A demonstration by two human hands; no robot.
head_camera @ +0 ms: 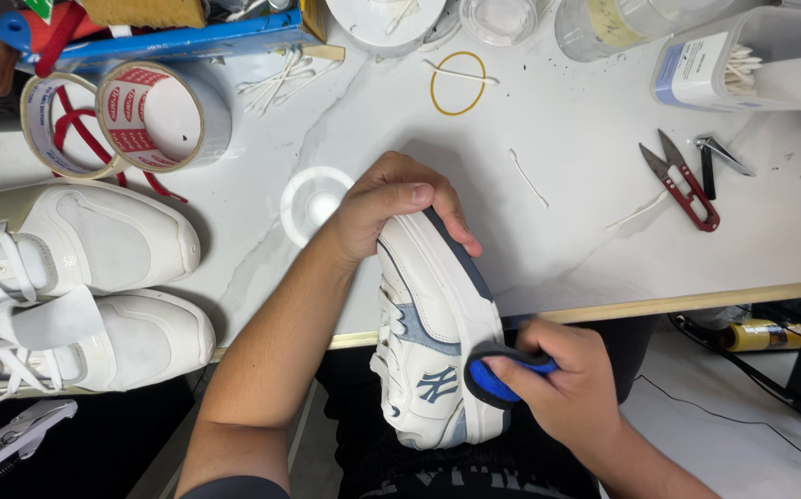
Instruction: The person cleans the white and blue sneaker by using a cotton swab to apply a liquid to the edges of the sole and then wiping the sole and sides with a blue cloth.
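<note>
My left hand (pixel 391 208) grips the toe end of a white sneaker (pixel 433 323) with grey-blue trim, holding it on its side over the table's front edge. My right hand (pixel 571 383) holds a small brush with a blue and black handle (pixel 493 374) pressed against the sneaker's side near the heel. The brush's bristles are hidden against the shoe.
Two white sneakers (pixel 96 296) lie at the left on the white table (pixel 567 139). Two tape rolls (pixel 156 115) sit behind them. Red thread snips (pixel 687 189), a yellow rubber band (pixel 458 83), cotton swabs and a clear swab box (pixel 752 60) lie farther back. A small round lid (pixel 313 199) sits by my left wrist.
</note>
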